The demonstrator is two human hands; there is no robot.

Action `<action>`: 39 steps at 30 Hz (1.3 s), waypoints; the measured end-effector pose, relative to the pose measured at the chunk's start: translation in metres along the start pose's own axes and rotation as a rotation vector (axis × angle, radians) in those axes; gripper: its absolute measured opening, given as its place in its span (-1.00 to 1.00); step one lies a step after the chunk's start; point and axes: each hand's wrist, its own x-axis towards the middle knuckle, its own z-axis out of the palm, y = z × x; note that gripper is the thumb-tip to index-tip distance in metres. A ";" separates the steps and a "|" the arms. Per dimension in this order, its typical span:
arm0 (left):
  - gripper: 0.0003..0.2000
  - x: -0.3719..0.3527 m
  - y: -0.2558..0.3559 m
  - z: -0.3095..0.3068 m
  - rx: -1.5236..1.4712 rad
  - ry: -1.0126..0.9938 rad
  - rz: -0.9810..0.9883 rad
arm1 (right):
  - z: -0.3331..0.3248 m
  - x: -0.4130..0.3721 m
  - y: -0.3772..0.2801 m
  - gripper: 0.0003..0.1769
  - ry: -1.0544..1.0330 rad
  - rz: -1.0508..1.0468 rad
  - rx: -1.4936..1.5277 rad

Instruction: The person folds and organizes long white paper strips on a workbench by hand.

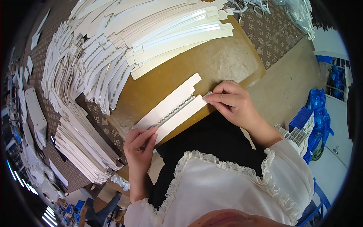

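In the head view, a pale zipper panel lies slantwise over the near edge of the tan work mat. It has two cream strips with a metal-toothed zipper running between them. My left hand grips its lower left end, thumb and fingers closed on the strips. At the other end, my right hand pinches the white zipper tape end between thumb and fingers. The strip on the far side has a notched end. Whatever lies under my left fingers is hidden.
A large pile of similar zipper panels covers the far left. More cream strips are stacked at the left. The tan mat rests on a patterned cloth. Blue bins and blue plastic stand at right.
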 end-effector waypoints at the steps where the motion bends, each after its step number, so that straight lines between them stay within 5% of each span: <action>1: -0.81 0.000 -0.001 -0.001 0.014 -0.011 0.012 | 0.000 0.000 -0.001 -0.76 -0.001 -0.001 0.001; 20: -0.80 0.000 0.003 0.002 0.012 0.019 -0.005 | 0.017 -0.027 -0.006 -0.43 -0.020 -0.136 -0.394; 32: -0.80 0.000 0.002 0.001 -0.007 0.020 0.013 | 0.018 -0.019 -0.022 -0.39 -0.056 -0.071 -0.492; 39: -0.80 0.000 -0.002 0.003 0.006 0.048 0.081 | 0.025 -0.037 -0.007 -0.37 -0.048 -0.214 -0.347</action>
